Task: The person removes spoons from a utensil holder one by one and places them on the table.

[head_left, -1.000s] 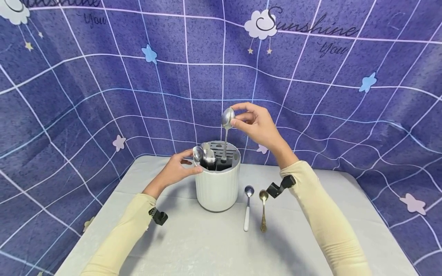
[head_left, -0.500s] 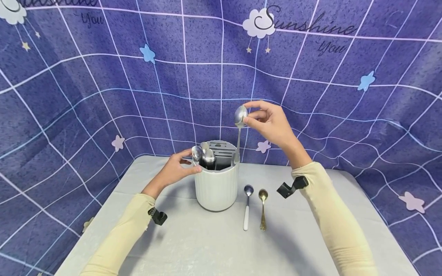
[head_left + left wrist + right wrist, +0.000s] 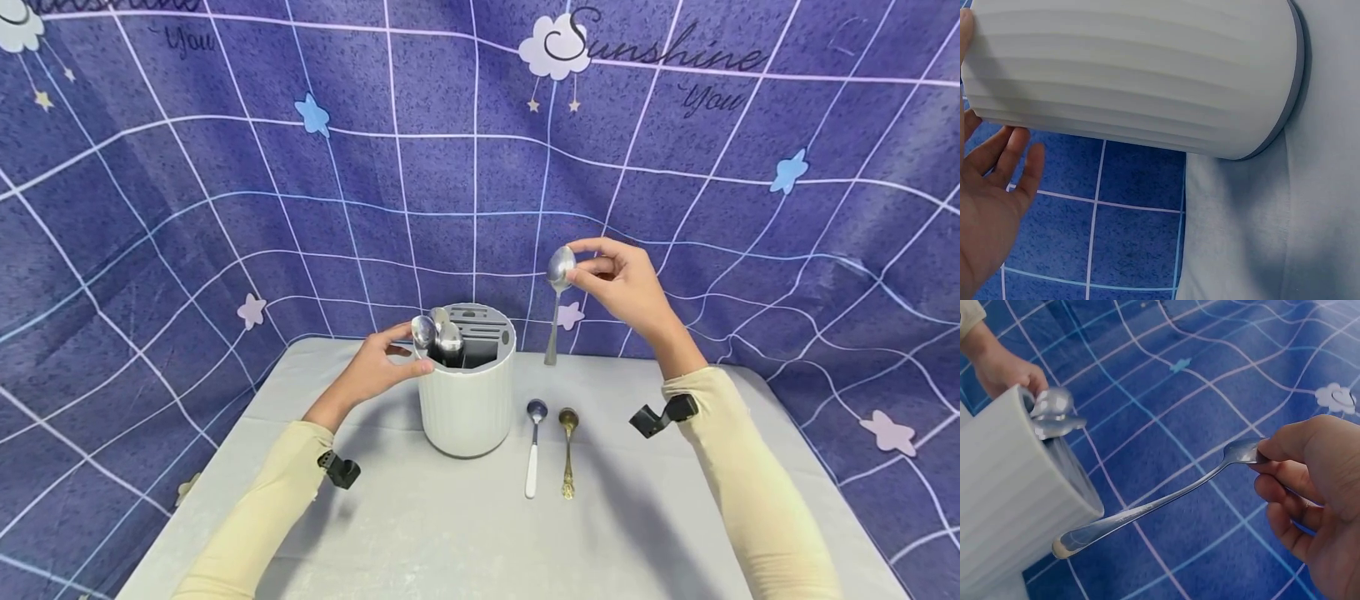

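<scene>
a white ribbed holder [image 3: 467,417] stands upright on a pale cloth-covered table [image 3: 450,525], three metal spoons [image 3: 450,339] gathered bowl-up toward nine o'clock in its mouth. beside them, a dark grey insert [image 3: 491,317] shows narrow slots toward twelve o'clock and a round hole toward three.

from the head view, with twelve o'clock at the top, we find a white-handled spoon [image 3: 532,467] between four and five o'clock of the holder and, just beyond it, a gold-toned spoon [image 3: 567,458] at four; both lie on the cloth, bowls pointing to twelve, and appear in neither wrist view. the left wrist view gives us the holder's grey base rim, facing three o'clock there.

at nine o'clock, the left hand [image 3: 380,367] grips the holder's wall near the mouth, thumb and fingers spread wide around it; from its wrist we see the fingers bent and parted. at two o'clock, the right hand [image 3: 622,282] pinches a silver spoon [image 3: 557,310] by the bowl, handle hanging nearly upright, in the air and apart from the holder. the right wrist view shows us its full length, with the other fingers curled below the pinch.
</scene>
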Available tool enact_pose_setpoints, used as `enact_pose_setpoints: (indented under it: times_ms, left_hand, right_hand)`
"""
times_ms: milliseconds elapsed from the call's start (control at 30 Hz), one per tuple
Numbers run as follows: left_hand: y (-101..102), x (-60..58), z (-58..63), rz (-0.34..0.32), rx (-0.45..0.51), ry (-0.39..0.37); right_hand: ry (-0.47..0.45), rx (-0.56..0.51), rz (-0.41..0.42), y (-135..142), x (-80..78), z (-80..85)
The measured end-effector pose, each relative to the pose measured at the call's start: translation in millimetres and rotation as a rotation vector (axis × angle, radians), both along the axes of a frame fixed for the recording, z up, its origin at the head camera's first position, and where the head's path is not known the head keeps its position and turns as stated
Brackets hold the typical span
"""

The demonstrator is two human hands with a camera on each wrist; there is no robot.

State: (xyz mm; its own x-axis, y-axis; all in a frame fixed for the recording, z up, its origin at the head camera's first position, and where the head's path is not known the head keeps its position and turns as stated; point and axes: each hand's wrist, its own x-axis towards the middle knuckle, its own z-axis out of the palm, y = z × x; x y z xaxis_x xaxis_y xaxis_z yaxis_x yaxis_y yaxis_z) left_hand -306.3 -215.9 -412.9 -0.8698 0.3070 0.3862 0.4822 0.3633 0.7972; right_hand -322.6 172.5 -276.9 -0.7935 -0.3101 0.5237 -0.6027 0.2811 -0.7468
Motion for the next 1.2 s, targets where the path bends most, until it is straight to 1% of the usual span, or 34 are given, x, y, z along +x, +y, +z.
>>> enact_pose_setpoints:
  times_ms: [367, 633, 900, 1100, 1200]
  left_hand:
    - [0, -1.3, -0.9, 0.01, -0.007, -0.001]
    - [1, 0.0, -0.1, 0.022, -0.011, -0.008]
    - [1, 0.6, 0.6, -0.002, 0.007, 0.006]
    - [2, -0.1, -0.8, 0.001, 0.007, 0.002]
    - [2, -1.2, -2.2, 0.003, 0.009, 0.007]
  right_hand:
    - [-0.088, 0.045, -0.039, 21, -3.2, -27.1]
    - [-0.131, 0.048, -0.067, 33, -4.8, -49.0]
    - [-0.194, 0.056, -0.084, 44, -2.2, -67.4]
    - [-0.254, 0.056, -0.096, 54, -1.6, -88.3]
    - [-0.266, 0.054, -0.095, 59, -1.2, -99.5]
